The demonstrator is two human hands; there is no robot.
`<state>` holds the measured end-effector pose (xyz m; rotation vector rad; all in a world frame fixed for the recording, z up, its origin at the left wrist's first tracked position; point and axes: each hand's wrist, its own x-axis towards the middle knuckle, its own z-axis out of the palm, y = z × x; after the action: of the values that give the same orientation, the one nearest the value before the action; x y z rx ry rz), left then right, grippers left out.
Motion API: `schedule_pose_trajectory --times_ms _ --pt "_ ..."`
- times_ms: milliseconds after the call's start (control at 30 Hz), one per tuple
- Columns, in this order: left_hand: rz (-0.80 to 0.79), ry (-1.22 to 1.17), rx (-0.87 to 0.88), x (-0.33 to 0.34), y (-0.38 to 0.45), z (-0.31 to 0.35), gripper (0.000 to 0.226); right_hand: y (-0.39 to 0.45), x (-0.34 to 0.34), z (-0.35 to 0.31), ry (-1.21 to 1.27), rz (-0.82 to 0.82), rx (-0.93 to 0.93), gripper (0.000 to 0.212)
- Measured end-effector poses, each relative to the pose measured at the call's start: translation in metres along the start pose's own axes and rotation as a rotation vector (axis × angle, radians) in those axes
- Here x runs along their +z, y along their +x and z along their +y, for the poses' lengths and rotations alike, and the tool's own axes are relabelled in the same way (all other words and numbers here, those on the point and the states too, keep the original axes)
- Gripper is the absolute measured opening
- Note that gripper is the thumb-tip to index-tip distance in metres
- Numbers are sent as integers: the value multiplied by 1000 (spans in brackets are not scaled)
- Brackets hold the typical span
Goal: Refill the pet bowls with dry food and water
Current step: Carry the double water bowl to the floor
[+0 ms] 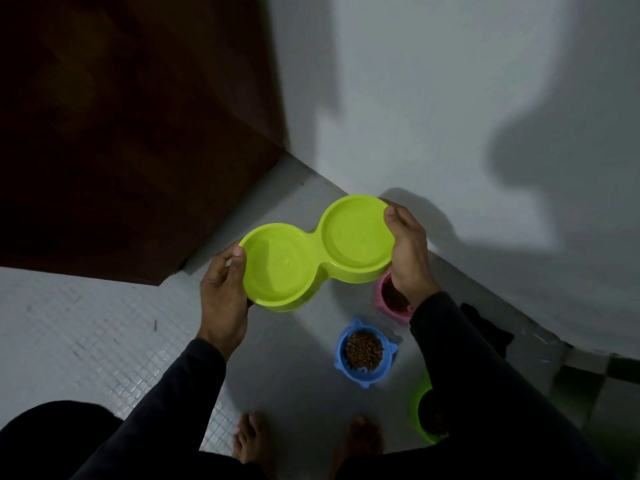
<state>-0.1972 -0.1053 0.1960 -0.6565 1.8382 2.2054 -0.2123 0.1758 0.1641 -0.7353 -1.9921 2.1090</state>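
I am holding the smooth lime-green plastic double bowl (317, 251) above the floor (104, 323), my left hand (223, 292) in a closed grip on one rounded end, my right hand (408, 251) gripping the other. Below are sitting a blue bowl (365, 353), a pink bowl (393, 299) and a green bowl (427, 415), each holding kibble.

**Home interior, floor corner used as pet feeding spot**

I read this as a home, prob. a hallway or room corner. Evidence: dark wooden door (131, 133) next to a plain white wall (433, 98), pale floor (86, 323) w/ small square tile pattern, person standing barefoot. Small pet bowls sit on the floor near the wall: blue bowl (364, 351) and pink bowl (393, 299), both w/ dry kibble.
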Motion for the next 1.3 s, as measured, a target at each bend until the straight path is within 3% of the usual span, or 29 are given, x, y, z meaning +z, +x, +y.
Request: schedule_pose_trajectory --times_ms 300,467,867,1300 --pt "30 -14 -21 -19 40 -68 25 27 17 69 -16 -26 -8 21" --pt "27 43 -51 -30 56 -87 38 42 26 95 -13 -67 11 19" --pt "-39 181 -178 -50 82 -131 27 69 30 141 -107 -85 99 38" --pt "-87 115 -302 -63 77 -166 38 79 32 177 -287 -136 162 9"
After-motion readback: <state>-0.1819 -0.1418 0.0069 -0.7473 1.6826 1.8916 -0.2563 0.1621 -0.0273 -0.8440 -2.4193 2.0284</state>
